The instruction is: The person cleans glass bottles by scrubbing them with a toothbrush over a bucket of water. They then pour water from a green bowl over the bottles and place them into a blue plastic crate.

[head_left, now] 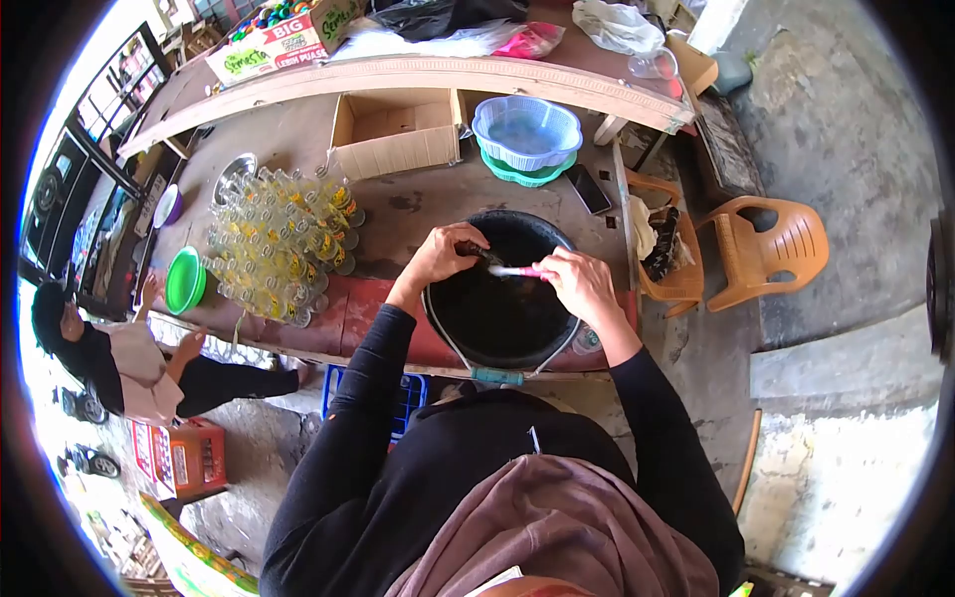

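Note:
My left hand (448, 253) is closed around a small dark thing (479, 253), too dim to name, above the left side of a black bucket (434, 316). In my right hand (579, 281) is a pink and white toothbrush (519, 271). Its pale head points left and meets or nearly meets the dark thing. Both hands are over the bucket's mouth, and the inside of the bucket looks dark. The bucket stands at the table's near edge, its wire handle with a teal grip (497, 376) hanging toward me.
Several clear glass bottles (284, 239) with yellow print stand grouped at left. Behind the bucket are an open cardboard box (396, 159), a blue plastic basin (525, 134) and a phone (589, 189). Another person (139, 363) is at far left, near a green basin (185, 281). Orange chairs (771, 249) stand right.

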A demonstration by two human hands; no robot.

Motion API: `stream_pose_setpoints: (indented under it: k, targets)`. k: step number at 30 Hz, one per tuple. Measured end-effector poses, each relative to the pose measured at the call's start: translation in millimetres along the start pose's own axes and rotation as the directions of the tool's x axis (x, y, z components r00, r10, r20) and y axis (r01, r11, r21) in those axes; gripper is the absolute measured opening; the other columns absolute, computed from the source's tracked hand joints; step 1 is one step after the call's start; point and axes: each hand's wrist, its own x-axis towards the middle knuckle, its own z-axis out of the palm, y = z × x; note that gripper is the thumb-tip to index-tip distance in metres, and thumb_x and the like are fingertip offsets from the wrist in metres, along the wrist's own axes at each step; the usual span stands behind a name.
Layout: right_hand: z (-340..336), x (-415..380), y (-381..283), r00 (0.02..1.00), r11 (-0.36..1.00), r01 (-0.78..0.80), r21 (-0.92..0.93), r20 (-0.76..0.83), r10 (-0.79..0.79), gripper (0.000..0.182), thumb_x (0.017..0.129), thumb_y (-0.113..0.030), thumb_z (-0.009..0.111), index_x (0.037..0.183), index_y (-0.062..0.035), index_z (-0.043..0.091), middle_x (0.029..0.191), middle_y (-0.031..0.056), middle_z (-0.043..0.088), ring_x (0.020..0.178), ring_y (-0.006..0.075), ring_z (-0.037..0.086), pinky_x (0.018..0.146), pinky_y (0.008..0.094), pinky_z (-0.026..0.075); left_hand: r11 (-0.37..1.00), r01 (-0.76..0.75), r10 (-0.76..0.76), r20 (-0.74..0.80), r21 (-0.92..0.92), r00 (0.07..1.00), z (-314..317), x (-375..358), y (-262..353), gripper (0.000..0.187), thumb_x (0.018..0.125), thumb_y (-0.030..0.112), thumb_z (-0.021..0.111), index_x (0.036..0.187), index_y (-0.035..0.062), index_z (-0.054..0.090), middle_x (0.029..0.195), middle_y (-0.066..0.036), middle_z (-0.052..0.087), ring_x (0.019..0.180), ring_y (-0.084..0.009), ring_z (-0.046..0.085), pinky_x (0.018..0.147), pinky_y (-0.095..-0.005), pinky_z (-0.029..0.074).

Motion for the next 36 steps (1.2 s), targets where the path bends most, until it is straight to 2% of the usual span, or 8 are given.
stream_pose_setpoints:
  k: [5, 8, 13, 19, 21, 27, 30, 36]
  targets:
    - [-1, -4, -7, 0.996, 0.999, 0.024, 0.049, -0.085, -0.020, 0.006, 0.087, -0.013, 0.068, 0.091, -0.0134, 0.071, 0.085, 0.0065, 0.065, 0.080, 0.0291, 0.069, 0.068, 0.0432, 0.054, 0.983, -0.163, 0.165, -0.015, 0.089, 0.986, 3, 2, -6, 0.022, 0.066, -0.004, 0.070, 0.087, 0.0001, 0.070, 0.098, -0.010, 0.071, 0.093, -0.0266, 0.069, 0.084, -0.0346, 0.055]
    - [5, -12, -4, 0.955, 0.948, -0.295, -0.119, -0.030, 0.294, 0.008, 0.089, -0.014, 0.065, 0.095, -0.0125, 0.070, 0.087, 0.0098, 0.068, 0.084, 0.0339, 0.069, 0.071, 0.0472, 0.054, 0.990, -0.079, 0.081, -0.014, 0.113, 0.997, 3, 1, -3, 0.024, 0.066, -0.003, 0.073, 0.089, 0.0001, 0.069, 0.097, -0.011, 0.071, 0.093, -0.0280, 0.069, 0.085, -0.0356, 0.055]
    - [36, -27, -26, 0.963, 0.948, -0.233, 0.215, -0.082, 0.256, 0.016, 0.095, -0.014, 0.059, 0.111, -0.0112, 0.062, 0.103, 0.0166, 0.065, 0.085, 0.0397, 0.068, 0.072, 0.0518, 0.054, 0.985, -0.047, 0.051, -0.024, 0.163, 0.998, 8, -1, 2, 0.031, 0.067, 0.004, 0.081, 0.097, 0.0024, 0.073, 0.097, -0.013, 0.071, 0.092, -0.0291, 0.070, 0.083, -0.0367, 0.055]
    - [56, -34, -39, 0.904, 0.901, -0.427, 0.084, 0.011, 0.427, 0.015, 0.095, -0.012, 0.056, 0.110, -0.0074, 0.056, 0.099, 0.0172, 0.062, 0.083, 0.0415, 0.067, 0.072, 0.0510, 0.055, 0.925, 0.079, -0.082, -0.007, 0.371, 0.997, 19, -10, 6, 0.034, 0.069, 0.009, 0.086, 0.099, 0.0015, 0.073, 0.094, -0.013, 0.073, 0.083, -0.0295, 0.072, 0.077, -0.0365, 0.057]
    - [55, -36, -52, 0.951, 0.936, -0.272, 0.222, -0.084, 0.296, 0.018, 0.094, -0.011, 0.057, 0.112, -0.0069, 0.055, 0.101, 0.0177, 0.062, 0.077, 0.0412, 0.068, 0.069, 0.0504, 0.055, 0.942, 0.089, -0.069, -0.072, 0.323, 0.995, 23, -18, 17, 0.032, 0.070, 0.012, 0.086, 0.098, 0.0016, 0.073, 0.093, -0.014, 0.073, 0.084, -0.0294, 0.072, 0.076, -0.0359, 0.056]
    - [55, -42, -55, 0.871, 0.868, -0.491, 0.074, 0.042, 0.489, 0.020, 0.093, -0.009, 0.057, 0.114, -0.0093, 0.055, 0.100, 0.0175, 0.062, 0.074, 0.0402, 0.068, 0.065, 0.0490, 0.056, 0.948, 0.127, -0.054, -0.248, 0.291, 0.967, 29, -63, 57, 0.026, 0.073, 0.001, 0.082, 0.095, -0.0007, 0.069, 0.089, -0.015, 0.069, 0.080, -0.0289, 0.071, 0.068, -0.0354, 0.056]
    - [51, -45, -68, 0.962, 0.923, -0.189, 0.336, -0.126, 0.243, 0.028, 0.092, -0.008, 0.060, 0.119, -0.0094, 0.056, 0.097, 0.0156, 0.062, 0.077, 0.0394, 0.066, 0.066, 0.0486, 0.054, 0.944, 0.253, -0.141, -0.436, 0.210, 0.889, 35, -87, 61, 0.024, 0.078, 0.001, 0.079, 0.099, -0.0007, 0.067, 0.089, -0.015, 0.069, 0.081, -0.0270, 0.073, 0.070, -0.0340, 0.057]
    - [62, -37, -45, 0.908, 0.904, -0.418, 0.083, 0.054, 0.415, 0.024, 0.095, -0.010, 0.056, 0.119, -0.0111, 0.056, 0.098, 0.0145, 0.061, 0.074, 0.0383, 0.068, 0.064, 0.0476, 0.055, 0.892, 0.401, -0.215, -0.585, 0.209, 0.782, 43, -113, 79, 0.021, 0.079, 0.002, 0.078, 0.096, 0.0020, 0.066, 0.088, -0.013, 0.066, 0.077, -0.0253, 0.069, 0.068, -0.0341, 0.055]
